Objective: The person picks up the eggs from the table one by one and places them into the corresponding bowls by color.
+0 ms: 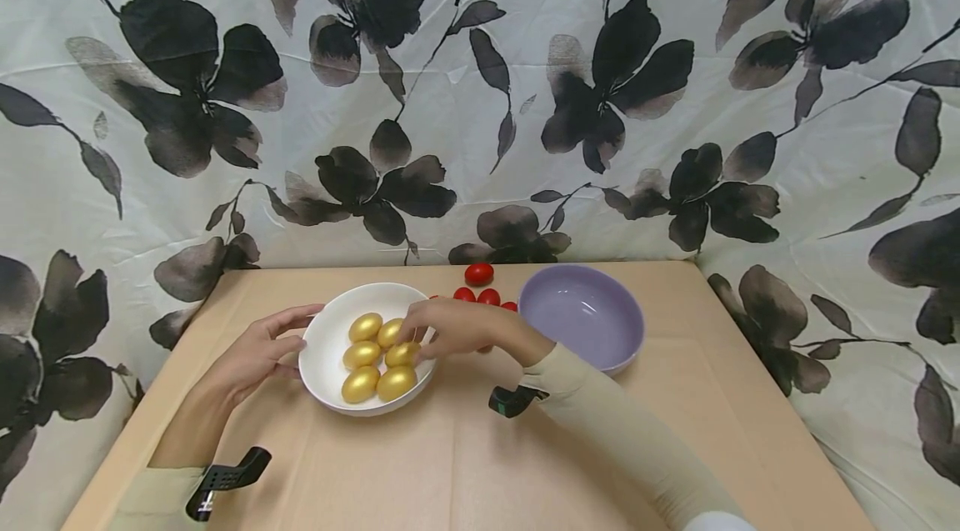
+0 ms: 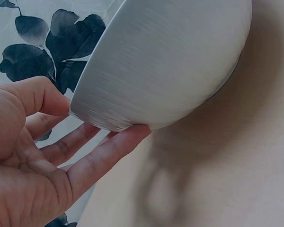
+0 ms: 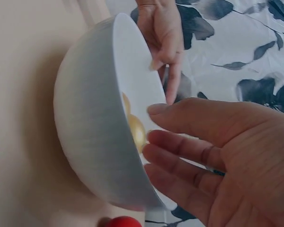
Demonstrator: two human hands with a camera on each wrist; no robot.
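Observation:
The white bowl [image 1: 321, 352] holds several gold eggs [image 1: 362, 354] side by side in two columns. At its left rim my left hand [image 1: 251, 358] holds it. In the left wrist view, the thumb meets the rim edge of the bowl [image 2: 165, 61] while other fingers [image 2: 109, 158] lie against its outer wall. My right hand [image 1: 461, 327] reaches over the right side of the bowl, fingertips down beside the eggs. The right wrist view shows its thumb [image 3: 194, 116] and fingers apart with nothing between them, just by a gold egg [image 3: 137, 132].
A purple bowl [image 1: 581, 314] stands to the right, behind my right forearm. Several glossy red rounded things [image 1: 479, 274] lie between the two bowls, partly hidden by my right hand. A floral cloth [image 1: 480, 139] hangs behind the wooden table [image 1: 420, 464].

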